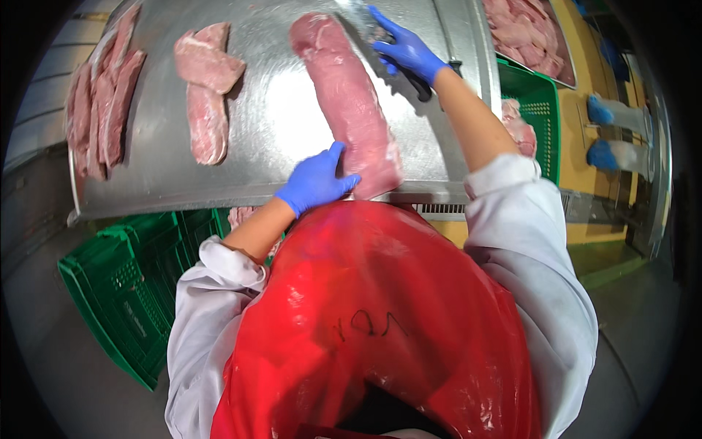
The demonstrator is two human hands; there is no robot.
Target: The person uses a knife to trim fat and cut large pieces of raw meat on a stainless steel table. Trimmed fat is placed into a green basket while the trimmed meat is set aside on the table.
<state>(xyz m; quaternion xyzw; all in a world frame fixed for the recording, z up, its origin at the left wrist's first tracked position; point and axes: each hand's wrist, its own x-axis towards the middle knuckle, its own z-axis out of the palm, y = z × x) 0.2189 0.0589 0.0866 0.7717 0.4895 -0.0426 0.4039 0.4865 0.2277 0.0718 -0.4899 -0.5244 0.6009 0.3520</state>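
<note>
A long pink pork loin [347, 102] lies lengthwise on the steel table in front of me. My left hand [314, 181], in a blue glove, holds the loin's near end at its left side, thumb and forefinger apart on the meat. Beyond the loin's right edge, my blue-gloved right hand [411, 51] has its fingers stretched out and spread. Below that hand, a dark knife [417, 88] lies slanted beside the loin with its black handle toward me. Part of the knife is covered by the fingers, and I see no grip on its handle.
Two overlapping meat pieces [207, 95] and several long strips [106, 102] lie on the table [161, 186] to the left. Green crates stand below left [121, 293] and at right [545, 124]. A meat-filled tray [567, 55] sits far right, near another person's blue gloves [601, 110].
</note>
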